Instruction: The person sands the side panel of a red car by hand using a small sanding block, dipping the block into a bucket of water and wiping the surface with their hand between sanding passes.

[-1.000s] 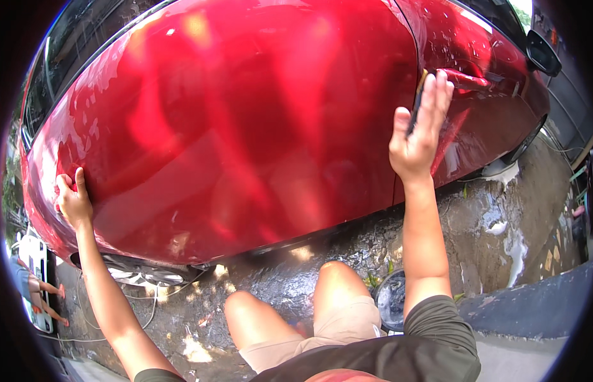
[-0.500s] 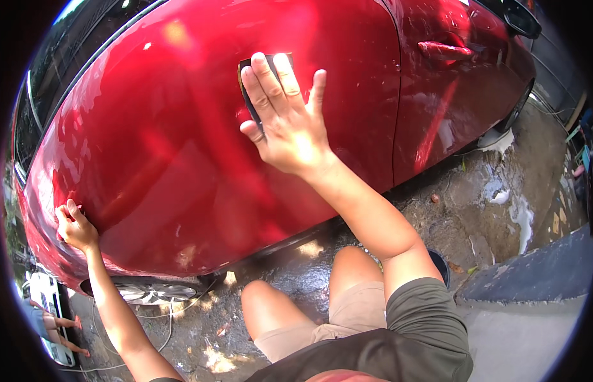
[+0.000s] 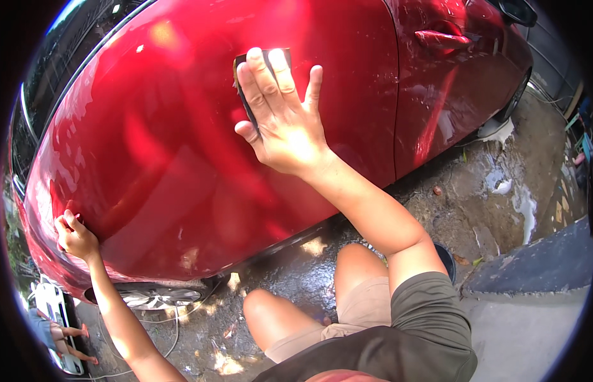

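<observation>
I'm working outdoors here, in what's looking like a yard or driveway: a red car (image 3: 198,169) is filling the middle, a white car (image 3: 50,298) is standing at lower left, sunlight is dappling the wet ground (image 3: 296,268) below centre, and a low dark wall (image 3: 538,262) is running along the lower right.

the car (image 3: 182,204) is glossy red, streaked and patched with brighter red, while the pad (image 3: 268,60) is black with a brownish-yellow edge, the wheel (image 3: 159,297) silver, the shorts (image 3: 365,305) beige, the shirt (image 3: 373,350) dark olive-grey and the ground (image 3: 462,204) grey-brown, blotched with white
</observation>
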The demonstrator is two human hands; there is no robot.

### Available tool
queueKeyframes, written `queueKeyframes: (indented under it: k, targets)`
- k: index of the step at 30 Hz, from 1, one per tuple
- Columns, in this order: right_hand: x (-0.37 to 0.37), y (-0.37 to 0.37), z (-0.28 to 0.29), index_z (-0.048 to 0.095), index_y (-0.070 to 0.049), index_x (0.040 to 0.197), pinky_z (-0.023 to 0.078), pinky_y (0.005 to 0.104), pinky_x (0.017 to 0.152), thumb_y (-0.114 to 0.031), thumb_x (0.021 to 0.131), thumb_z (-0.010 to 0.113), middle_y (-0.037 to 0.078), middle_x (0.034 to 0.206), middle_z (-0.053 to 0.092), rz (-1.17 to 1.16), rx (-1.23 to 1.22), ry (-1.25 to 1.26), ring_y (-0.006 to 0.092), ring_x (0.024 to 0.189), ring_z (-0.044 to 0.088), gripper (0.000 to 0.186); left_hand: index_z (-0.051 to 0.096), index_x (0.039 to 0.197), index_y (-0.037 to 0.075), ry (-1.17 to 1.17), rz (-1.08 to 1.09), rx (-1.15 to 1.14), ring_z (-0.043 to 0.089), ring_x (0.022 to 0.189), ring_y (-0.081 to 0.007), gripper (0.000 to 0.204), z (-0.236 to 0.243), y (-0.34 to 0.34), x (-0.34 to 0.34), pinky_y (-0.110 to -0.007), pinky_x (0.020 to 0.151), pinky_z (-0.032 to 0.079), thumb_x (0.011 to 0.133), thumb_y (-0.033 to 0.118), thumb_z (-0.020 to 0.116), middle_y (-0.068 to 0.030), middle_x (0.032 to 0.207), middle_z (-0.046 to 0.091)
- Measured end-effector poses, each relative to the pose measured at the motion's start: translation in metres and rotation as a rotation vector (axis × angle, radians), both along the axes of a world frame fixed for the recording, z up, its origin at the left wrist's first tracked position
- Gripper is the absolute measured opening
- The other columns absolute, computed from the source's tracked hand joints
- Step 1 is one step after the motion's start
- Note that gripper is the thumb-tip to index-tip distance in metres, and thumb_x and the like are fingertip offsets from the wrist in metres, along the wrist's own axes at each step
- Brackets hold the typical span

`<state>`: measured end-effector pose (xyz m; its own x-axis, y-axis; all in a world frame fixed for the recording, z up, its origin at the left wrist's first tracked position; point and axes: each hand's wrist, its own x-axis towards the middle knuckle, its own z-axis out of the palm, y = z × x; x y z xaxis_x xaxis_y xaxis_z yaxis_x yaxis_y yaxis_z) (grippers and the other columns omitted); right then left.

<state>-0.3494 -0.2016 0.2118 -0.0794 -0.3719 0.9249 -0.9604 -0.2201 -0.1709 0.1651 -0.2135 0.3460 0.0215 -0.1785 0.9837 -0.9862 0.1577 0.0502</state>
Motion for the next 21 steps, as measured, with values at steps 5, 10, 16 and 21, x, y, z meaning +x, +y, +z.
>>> queueKeyframes:
  k: [5,10,16,21]
  targets:
    - [-0.054,-0.020,0.005,0.016,-0.011,0.167,-0.007,0.0741,0.117,-0.054,0.108,0.035,0.013,0.173,0.016,-0.130,-0.176,-0.440,0.0351,0.160,0.011,0.075,0.063,0.086,0.004,0.017,0.002,0.030,0.066,0.065,-0.0215,0.047,-0.014,0.000,0.000,-0.035,0.065,0.052,0.104,0.046,0.056,-0.0090,0.073,0.070]
    - [-0.040,-0.010,0.004,0.019,-0.009,0.166,-0.005,0.0735,0.118,-0.052,0.108,0.033,0.015,0.173,0.016,-0.123,-0.122,-0.265,0.0357,0.160,0.010,0.074,0.066,0.092,0.003,0.083,-0.079,0.027,0.068,0.068,-0.0207,0.044,-0.002,-0.006,0.004,-0.034,0.065,0.054,0.105,0.044,0.056,-0.0093,0.076,0.071]
    - [-0.004,0.001,-0.006,0.022,-0.009,0.166,-0.008,0.0716,0.119,-0.051,0.107,0.036,0.011,0.173,0.020,-0.045,0.000,0.084,0.0344,0.160,0.015,0.074,0.064,0.089,0.001,0.040,-0.041,0.006,0.068,0.067,-0.0245,0.040,-0.001,0.002,-0.006,-0.037,0.067,0.053,0.104,0.038,0.058,-0.0117,0.076,0.071]
    - [-0.043,-0.013,0.008,0.022,-0.005,0.165,-0.009,0.0744,0.116,-0.047,0.106,0.040,0.015,0.174,0.015,-0.053,-0.229,-0.363,0.0346,0.161,0.008,0.074,0.064,0.089,0.002,-0.033,-0.003,-0.014,0.067,0.070,-0.0258,0.039,-0.002,-0.004,-0.006,-0.039,0.071,0.051,0.103,0.037,0.058,-0.0106,0.076,0.071]
